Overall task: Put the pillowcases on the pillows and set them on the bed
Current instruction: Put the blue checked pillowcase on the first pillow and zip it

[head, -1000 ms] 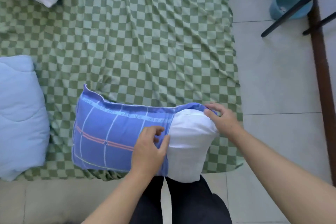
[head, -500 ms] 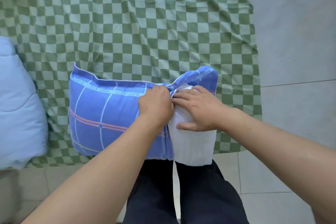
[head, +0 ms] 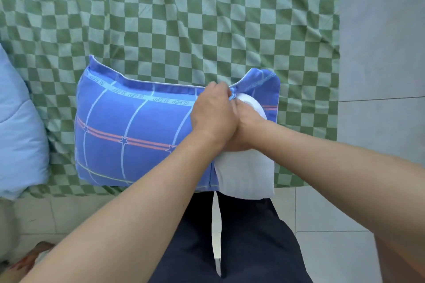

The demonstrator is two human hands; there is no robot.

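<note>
A white pillow (head: pixel 246 172) lies at the near edge of the bed, most of it inside a blue pillowcase (head: pixel 128 131) with white lines, red stripes and the word SLEEP. The pillow's right end sticks out of the case's open end. My left hand (head: pixel 212 112) pinches the bunched upper hem of the case at that opening. My right hand (head: pixel 248 131) lies against the left one and presses into the white pillow; its fingers are partly hidden behind my left hand. A loose flap of the case (head: pixel 262 82) stands up beyond the hands.
The bed carries a green and white checked sheet (head: pixel 184 18). A light blue quilt (head: pixel 18 135) lies at the left edge. Pale floor tiles (head: pixel 379 76) run along the right side. My dark trousers (head: pixel 241 236) stand against the bed's near edge.
Both hands came together at the case's opening. My right hand moved from the far hem onto the pillow and pushed it in. The camera tilted down and closer.
</note>
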